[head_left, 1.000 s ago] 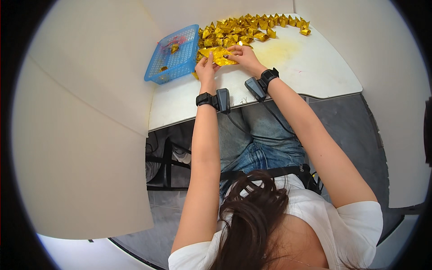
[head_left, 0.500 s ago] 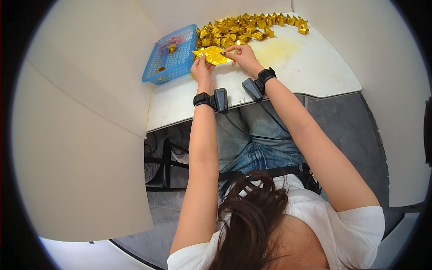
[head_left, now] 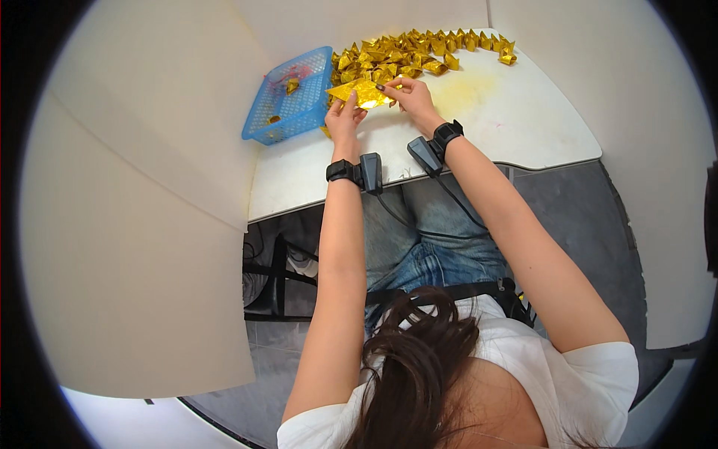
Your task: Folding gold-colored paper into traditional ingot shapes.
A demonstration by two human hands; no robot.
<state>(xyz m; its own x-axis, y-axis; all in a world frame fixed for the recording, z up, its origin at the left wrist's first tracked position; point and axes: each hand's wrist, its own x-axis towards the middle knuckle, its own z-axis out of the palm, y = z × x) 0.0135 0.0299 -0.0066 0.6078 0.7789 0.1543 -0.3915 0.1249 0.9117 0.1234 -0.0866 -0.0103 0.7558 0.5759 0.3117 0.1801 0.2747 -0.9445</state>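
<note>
Both hands are up at the far side of the white table (head_left: 523,127), close together and joined by one thing: a sheet of gold foil paper (head_left: 364,93) pinched between them. The left hand (head_left: 342,118) grips the sheet's near-left corner with thumb and fingers closed on it, and the right hand (head_left: 407,96) closes on its right end, fingertips curled over the top edge. The sheet's long axis runs left to right, from one hand across to the other, tilted a little so that the left end sits lower and nearer the body than the right. It looks lifted just off the table rather than flat on it, though the gap cannot be told for sure. Neither hand is clearly nearer to it; each has an end, and the bulk of the sheet lies between and slightly beyond the fingers. Just beyond the hands, away from the body, a heap of small folded gold pieces (head_left: 419,54) spreads along the table's far edge, its near fringe almost touching the held sheet. To the left of the left hand stands a blue plastic basket (head_left: 271,123) with a couple of gold pieces inside. Each wrist carries a black band with a small black unit and a cable trailing toward the lap.
</note>
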